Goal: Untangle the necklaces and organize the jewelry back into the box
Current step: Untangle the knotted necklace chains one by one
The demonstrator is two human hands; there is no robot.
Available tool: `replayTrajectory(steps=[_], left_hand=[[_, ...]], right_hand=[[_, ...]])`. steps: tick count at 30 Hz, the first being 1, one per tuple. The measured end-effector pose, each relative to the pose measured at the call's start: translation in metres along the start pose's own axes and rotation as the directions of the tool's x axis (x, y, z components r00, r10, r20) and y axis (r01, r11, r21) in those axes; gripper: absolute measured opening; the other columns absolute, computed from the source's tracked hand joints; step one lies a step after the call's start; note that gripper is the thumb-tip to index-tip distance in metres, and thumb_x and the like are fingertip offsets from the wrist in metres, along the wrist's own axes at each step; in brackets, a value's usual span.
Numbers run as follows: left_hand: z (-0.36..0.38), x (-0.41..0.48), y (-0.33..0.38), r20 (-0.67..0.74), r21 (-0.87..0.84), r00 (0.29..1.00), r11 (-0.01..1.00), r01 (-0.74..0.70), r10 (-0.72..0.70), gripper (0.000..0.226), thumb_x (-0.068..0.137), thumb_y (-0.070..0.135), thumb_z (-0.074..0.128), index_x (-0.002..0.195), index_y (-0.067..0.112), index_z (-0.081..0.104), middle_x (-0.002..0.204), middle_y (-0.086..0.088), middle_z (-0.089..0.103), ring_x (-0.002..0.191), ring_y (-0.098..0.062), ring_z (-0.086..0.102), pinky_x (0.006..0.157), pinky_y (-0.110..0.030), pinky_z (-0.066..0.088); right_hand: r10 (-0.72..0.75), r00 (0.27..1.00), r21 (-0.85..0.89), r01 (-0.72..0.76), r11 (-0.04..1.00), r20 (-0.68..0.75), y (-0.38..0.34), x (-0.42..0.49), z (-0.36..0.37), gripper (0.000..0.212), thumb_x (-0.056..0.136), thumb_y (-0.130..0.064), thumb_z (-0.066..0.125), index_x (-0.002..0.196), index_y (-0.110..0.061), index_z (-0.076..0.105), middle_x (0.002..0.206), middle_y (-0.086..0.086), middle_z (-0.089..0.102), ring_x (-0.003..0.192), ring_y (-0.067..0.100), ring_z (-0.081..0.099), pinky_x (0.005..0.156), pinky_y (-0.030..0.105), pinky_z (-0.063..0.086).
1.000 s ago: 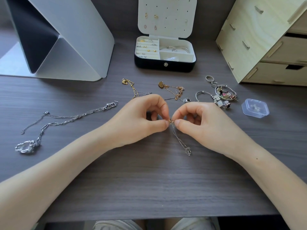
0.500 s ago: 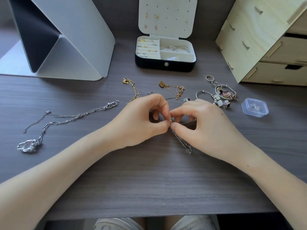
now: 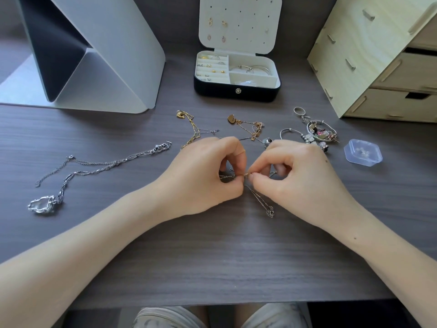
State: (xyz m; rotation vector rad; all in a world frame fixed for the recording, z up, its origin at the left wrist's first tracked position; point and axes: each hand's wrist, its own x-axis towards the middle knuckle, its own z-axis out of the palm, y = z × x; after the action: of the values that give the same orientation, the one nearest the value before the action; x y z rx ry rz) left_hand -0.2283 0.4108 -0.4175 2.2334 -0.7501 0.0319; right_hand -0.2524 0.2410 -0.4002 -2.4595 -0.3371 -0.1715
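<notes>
Both hands are curled tight and meet at centre: the left hand (image 3: 203, 176) pinches a thin chain (image 3: 260, 202) between thumb and forefinger, and the right hand (image 3: 302, 178) pinches the same chain just beside it, fingertips nearly touching. The chain is fine-link silver with a small gold-toned bit at the pinch. Its free end trails toward 5 o'clock onto the desk (image 3: 212, 256) — dark grey wood-grain laminate — and ends in a small ring clasp. The jewelry box (image 3: 212, 91) is at 12 o'clock, open with its lid upright. It has a black shell, cream lining and a round snap on the front wall. The perforated lid panel holds four small earrings, with studs in the left slots and silver hoops at rear right. At 9 o'clock lies a silver link necklace (image 3: 94, 166) with an irregular open pendant. Toward 11 there is a gold chain (image 3: 192, 131), and toward 1 a gold heart necklace (image 3: 248, 126), bunched. At 2 o'clock there is a pile of charms and rings (image 3: 316, 134), and beyond it a clear plastic case (image 3: 363, 153). A plywood drawer unit (image 3: 378, 55) sits far at 2, and a grey folded stand (image 3: 106, 55) at 10.
</notes>
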Motion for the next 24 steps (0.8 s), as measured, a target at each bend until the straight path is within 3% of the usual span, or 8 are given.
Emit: replayTrajectory(steps=[5,10,12,15,17,19,22,24], left_hand=[[-0.001,0.001,0.002,0.01,-0.079,0.999,0.996,0.042,-0.041,0.02,0.07,0.021,0.066,0.075,0.034,0.051,0.069,0.027,0.056,0.066,-0.006,0.048,0.058,-0.012,0.035],[-0.002,0.002,0.004,0.073,-0.279,0.991,0.951,0.131,-0.115,0.014,0.069,0.023,0.07,0.075,0.024,0.057,0.062,0.025,0.056,0.061,-0.007,0.043,0.058,-0.014,0.037],[-0.002,0.002,0.005,0.084,-0.306,0.99,0.943,0.133,-0.113,0.011,0.066,0.025,0.065,0.075,0.023,0.057,0.062,0.024,0.056,0.061,-0.01,0.044,0.058,-0.016,0.037],[-0.003,0.002,0.006,0.091,-0.314,0.99,0.94,0.134,-0.111,0.011,0.066,0.024,0.063,0.075,0.022,0.057,0.063,0.023,0.057,0.063,-0.017,0.045,0.058,-0.017,0.037],[-0.002,0.001,0.006,0.098,-0.29,0.988,0.947,0.139,-0.115,0.011,0.065,0.024,0.062,0.074,0.025,0.056,0.064,0.023,0.057,0.065,-0.018,0.046,0.058,-0.02,0.037],[-0.001,0.001,0.006,0.111,-0.254,0.986,0.955,0.15,-0.125,0.012,0.063,0.026,0.06,0.073,0.028,0.055,0.066,0.023,0.058,0.064,-0.015,0.046,0.058,-0.022,0.038],[0.0,0.001,0.005,0.106,-0.236,0.985,0.959,0.155,-0.133,0.013,0.062,0.027,0.058,0.074,0.032,0.056,0.068,0.023,0.059,0.061,-0.007,0.043,0.058,-0.019,0.037],[0.001,0.002,0.004,0.093,-0.227,0.987,0.963,0.147,-0.129,0.013,0.062,0.027,0.058,0.075,0.032,0.058,0.067,0.022,0.059,0.06,-0.006,0.042,0.058,-0.017,0.036]], right_hand=[[0.098,0.994,0.177,-0.104,0.979,0.043,-0.003,0.001,-0.003,0.006,0.061,-0.024,0.066,0.058,-0.029,0.068,0.058,-0.016,0.051,0.052,0.008,0.035,0.05,0.019,0.029],[0.199,0.954,0.374,-0.273,0.886,0.226,-0.004,0.005,-0.011,0.021,0.07,0.002,0.067,0.057,-0.014,0.064,0.054,-0.004,0.05,0.052,0.01,0.039,0.049,0.02,0.031],[0.234,0.928,0.411,-0.341,0.845,0.29,-0.005,0.006,-0.013,0.02,0.068,0.001,0.067,0.055,-0.014,0.063,0.055,0.002,0.05,0.048,0.007,0.038,0.045,0.015,0.029],[0.263,0.909,0.438,-0.39,0.81,0.322,-0.005,0.008,-0.014,0.018,0.063,-0.003,0.069,0.052,-0.016,0.063,0.051,-0.003,0.052,0.042,0.005,0.036,0.042,0.019,0.026],[0.264,0.919,0.437,-0.375,0.818,0.294,-0.006,0.008,-0.013,0.022,0.066,0.001,0.066,0.053,-0.016,0.064,0.048,-0.006,0.052,0.04,0.003,0.036,0.042,0.018,0.027],[0.22,0.954,0.354,-0.281,0.892,0.205,-0.006,0.007,-0.012,0.022,0.068,0.002,0.068,0.056,-0.016,0.067,0.044,-0.012,0.048,0.043,0.004,0.036,0.044,0.016,0.029],[0.087,0.993,0.177,-0.099,0.979,0.074,-0.006,0.004,-0.011,0.015,0.065,-0.012,0.071,0.058,-0.025,0.068,0.052,-0.019,0.05,0.052,0.009,0.038,0.051,0.024,0.033],[0.041,0.996,0.153,-0.053,0.987,0.076,-0.006,0.002,-0.012,0.011,0.065,-0.015,0.068,0.061,-0.026,0.069,0.055,-0.02,0.051,0.054,0.009,0.039,0.051,0.023,0.034]])
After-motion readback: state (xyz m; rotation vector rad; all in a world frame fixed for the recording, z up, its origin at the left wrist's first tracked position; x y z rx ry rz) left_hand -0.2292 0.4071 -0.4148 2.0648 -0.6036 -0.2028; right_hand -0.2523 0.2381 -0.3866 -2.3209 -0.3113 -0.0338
